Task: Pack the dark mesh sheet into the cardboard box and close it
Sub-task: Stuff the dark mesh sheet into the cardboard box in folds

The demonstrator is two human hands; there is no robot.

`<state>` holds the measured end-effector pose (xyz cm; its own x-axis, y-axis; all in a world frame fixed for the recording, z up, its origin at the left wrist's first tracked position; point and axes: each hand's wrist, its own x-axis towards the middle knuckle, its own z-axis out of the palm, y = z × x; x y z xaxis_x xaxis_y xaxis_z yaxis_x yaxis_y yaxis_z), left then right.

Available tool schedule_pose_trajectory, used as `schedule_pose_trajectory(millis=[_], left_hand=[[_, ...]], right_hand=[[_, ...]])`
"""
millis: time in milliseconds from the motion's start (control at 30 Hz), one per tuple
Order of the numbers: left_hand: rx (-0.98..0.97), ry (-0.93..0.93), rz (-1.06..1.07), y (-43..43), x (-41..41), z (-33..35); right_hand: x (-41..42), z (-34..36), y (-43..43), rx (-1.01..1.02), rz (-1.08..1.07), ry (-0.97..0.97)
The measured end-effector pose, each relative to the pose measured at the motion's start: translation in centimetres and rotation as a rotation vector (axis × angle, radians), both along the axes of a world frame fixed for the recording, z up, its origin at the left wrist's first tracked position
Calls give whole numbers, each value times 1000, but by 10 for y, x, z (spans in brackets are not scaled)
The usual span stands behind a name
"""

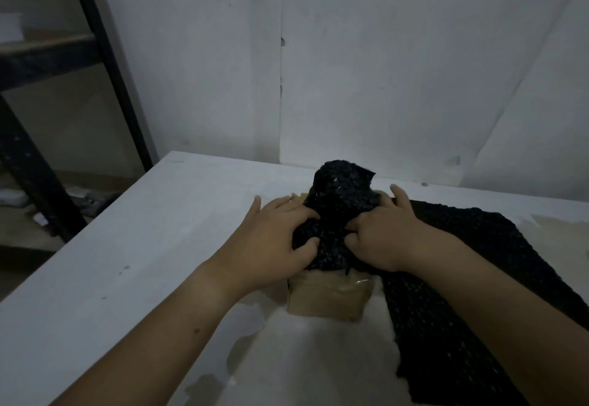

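Note:
A small cardboard box [330, 297] stands on the white table [134, 246] in front of me. The dark mesh sheet [341, 195] is bunched up over the box's top, with a crumpled peak rising behind my fingers. A long part of the sheet trails off to the right across the table and under my right forearm. My left hand [271, 239] presses into the bunched mesh from the left, fingers curled into it. My right hand [385, 233] grips the mesh from the right. The box's opening and flaps are mostly hidden by the mesh and hands.
A white wall rises just behind the table's far edge. A dark metal shelving rack [95, 64] stands at the left, beyond the table's left edge. Patches of worn, discoloured surface [318, 367] show near the front of the table.

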<state>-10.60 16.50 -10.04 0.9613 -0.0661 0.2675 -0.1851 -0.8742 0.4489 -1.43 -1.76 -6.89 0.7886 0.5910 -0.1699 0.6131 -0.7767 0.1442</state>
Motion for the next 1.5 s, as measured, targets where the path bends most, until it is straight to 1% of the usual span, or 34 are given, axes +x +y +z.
schedule_pose_trajectory(millis=[100,167,200,267,333,367,400,433,500,567,667,733,800,900,933,967,1033,1067,1100,1133,1200,1233,1267,1333,1400,1467,1500], left_hand=[[20,26,13,0,0,2],[34,30,9,-1,-1,2],[39,28,-1,-1,-1,2],[38,44,-17,-1,-1,1],[50,49,-15,-1,1,0],[70,41,-10,-1,1,-1],[96,29,-6,-2,2,-1],[123,22,-4,-3,2,0],[149,17,-2,-5,1,2],[117,-17,3,-5,-1,2],[25,-150,21,-3,-4,2],[20,-196,0,-4,-4,3],[75,-166,-26,-6,-2,5],[152,-51,-7,-7,0,5],[165,-24,-2,-6,1,4],[176,-3,0,-5,1,4],[223,38,-6,-3,2,5],[251,60,-6,-3,3,6],[278,87,-4,-4,5,9],[306,124,-2,-5,7,12],[378,236,-4,-8,14,19],[413,306,-3,-9,19,24],[438,377,-3,-10,23,28],[451,478,-6,-13,30,33],[441,506,-7,-14,32,35],[400,497,-10,-15,30,34],[371,487,-16,-15,28,33]], right_hand=[[-2,-5,4,18,1,9],[-5,-5,-4,104,42,10],[-8,-4,-10,181,77,3],[-11,-1,-24,428,168,-68],[-10,5,-35,696,194,-168],[-9,8,-38,797,194,-201],[-8,10,-40,860,194,-218],[-8,13,-39,880,200,-220],[-9,14,-32,820,230,-191],[-10,12,-24,717,242,-143],[-8,8,-10,531,217,-57],[-5,3,0,400,182,-4],[0,0,9,293,145,35],[3,-4,15,161,122,130],[3,-4,13,165,132,154],[2,-2,10,209,151,171],[0,4,-6,427,186,186],[-1,8,-16,552,195,158],[0,11,-27,636,194,86],[1,13,-37,665,175,-18],[1,15,-51,586,113,-172],[0,15,-55,538,95,-182],[-2,14,-55,524,85,-155],[-8,12,-54,578,103,-79],[-13,11,-49,578,163,-95],[-16,8,-43,457,211,-153],[-16,5,-38,379,202,-163]])
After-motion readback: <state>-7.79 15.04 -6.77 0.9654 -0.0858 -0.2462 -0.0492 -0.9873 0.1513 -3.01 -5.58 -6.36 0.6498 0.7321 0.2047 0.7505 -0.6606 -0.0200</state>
